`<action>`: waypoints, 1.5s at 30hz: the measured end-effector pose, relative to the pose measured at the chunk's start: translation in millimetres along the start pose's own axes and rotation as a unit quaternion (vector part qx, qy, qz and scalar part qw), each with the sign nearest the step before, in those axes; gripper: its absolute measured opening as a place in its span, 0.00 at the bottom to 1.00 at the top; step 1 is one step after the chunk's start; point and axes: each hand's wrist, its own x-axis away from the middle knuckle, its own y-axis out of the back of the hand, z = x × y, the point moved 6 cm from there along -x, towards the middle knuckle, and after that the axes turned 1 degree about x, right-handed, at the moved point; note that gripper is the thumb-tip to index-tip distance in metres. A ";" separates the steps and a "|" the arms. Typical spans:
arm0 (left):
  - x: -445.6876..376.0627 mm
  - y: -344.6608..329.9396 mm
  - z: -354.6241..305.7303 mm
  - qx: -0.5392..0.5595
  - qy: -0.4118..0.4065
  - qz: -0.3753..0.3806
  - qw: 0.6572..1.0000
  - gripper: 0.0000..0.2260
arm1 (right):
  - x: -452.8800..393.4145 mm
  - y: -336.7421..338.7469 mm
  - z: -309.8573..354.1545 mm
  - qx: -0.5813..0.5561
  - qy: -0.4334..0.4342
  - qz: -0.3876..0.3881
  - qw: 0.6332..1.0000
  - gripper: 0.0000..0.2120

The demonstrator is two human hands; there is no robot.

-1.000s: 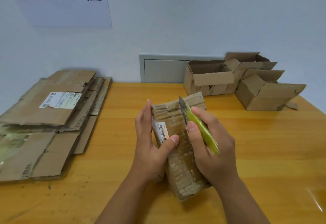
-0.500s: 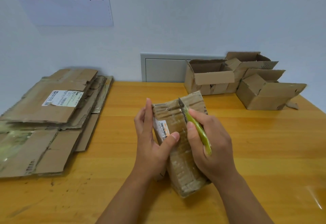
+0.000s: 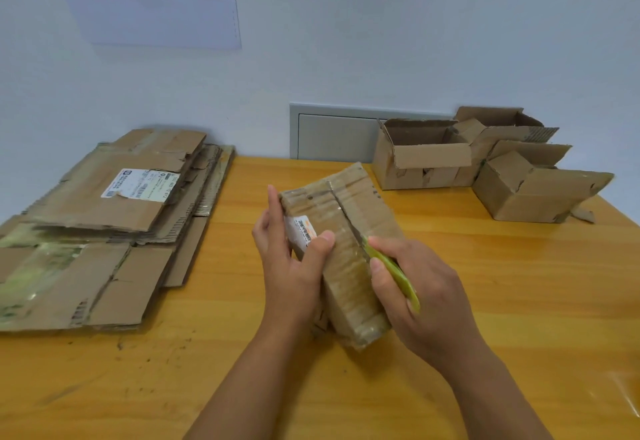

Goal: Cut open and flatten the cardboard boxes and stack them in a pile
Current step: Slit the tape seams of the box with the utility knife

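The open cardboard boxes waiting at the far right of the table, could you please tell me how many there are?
3: one nearest the wall panel, one behind it against the wall, one at the right edge. More may be hidden behind them.

Both forearms are bare to the frame's near edge; left hand [image 3: 291, 266] and right hand [image 3: 426, 297] show no gloves, rings or watch.

One taped box [image 3: 346, 249] between the hands; one green knife [image 3: 394, 273]; three open boxes [image 3: 422, 159] beyond — one flattened pile [image 3: 104, 224] leftward.
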 end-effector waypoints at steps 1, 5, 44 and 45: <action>-2.0 3.3 2.1 0.005 0.013 -0.019 1.000 0.40 | 1.0 -1.2 0.4 0.000 0.002 0.004 1.000 0.14; -5.2 7.9 5.8 0.007 0.040 -0.033 0.999 0.45 | 2.5 -9.3 -7.1 -0.025 -0.030 0.014 0.999 0.13; 9.7 -17.3 5.5 -0.307 -0.225 0.099 0.919 0.28 | 11.7 36.3 -22.3 -0.019 -0.072 0.073 0.995 0.16; 9.4 -17.7 5.3 -0.307 -0.225 0.101 0.919 0.28 | 13.7 39.6 -22.7 -0.022 -0.077 0.069 0.994 0.16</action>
